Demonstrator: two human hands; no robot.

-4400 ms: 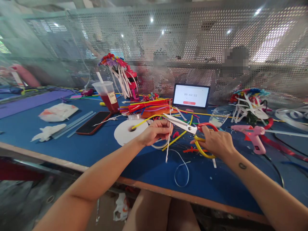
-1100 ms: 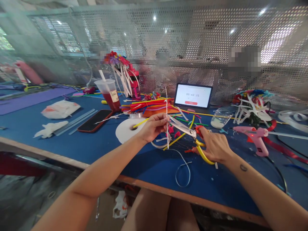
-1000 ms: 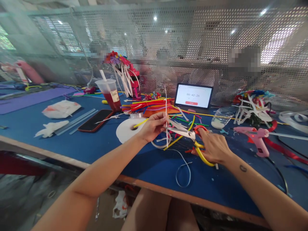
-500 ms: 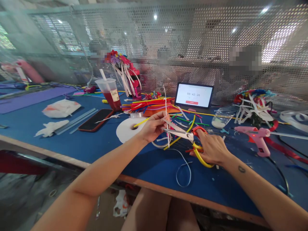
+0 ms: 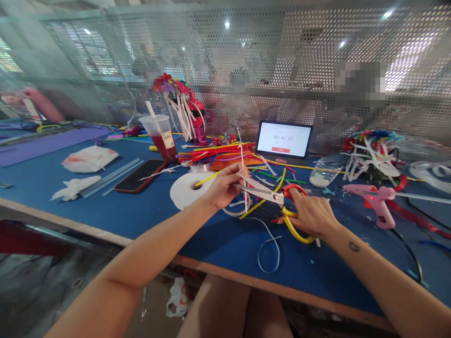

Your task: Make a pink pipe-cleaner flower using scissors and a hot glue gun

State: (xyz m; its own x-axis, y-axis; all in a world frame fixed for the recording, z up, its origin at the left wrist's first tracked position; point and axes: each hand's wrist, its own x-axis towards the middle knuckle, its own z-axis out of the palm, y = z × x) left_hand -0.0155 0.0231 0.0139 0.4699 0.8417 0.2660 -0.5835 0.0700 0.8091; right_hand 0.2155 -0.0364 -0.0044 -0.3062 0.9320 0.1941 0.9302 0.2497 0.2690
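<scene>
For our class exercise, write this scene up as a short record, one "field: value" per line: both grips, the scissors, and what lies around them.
Left grip: pinching a thin white strip, roughly upright
Right grip: holding the scissors
Scissors: blades parted, pointing toward the left grip; whether cutting is unclear
Left side: white disc, phone, cup of red liquid
Behind: colourful strands, tablet showing 00:42:27
Right side: pink glue gun
Surface: blue tabletop

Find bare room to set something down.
Blue tabletop shows bare between the rectangular black phone and wooden front edge; another nearly bare patch lies between the thin white ribbon loop and right forearm. Behind the silver-bladed scissors, red and yellow stems crowd the surface.
</scene>
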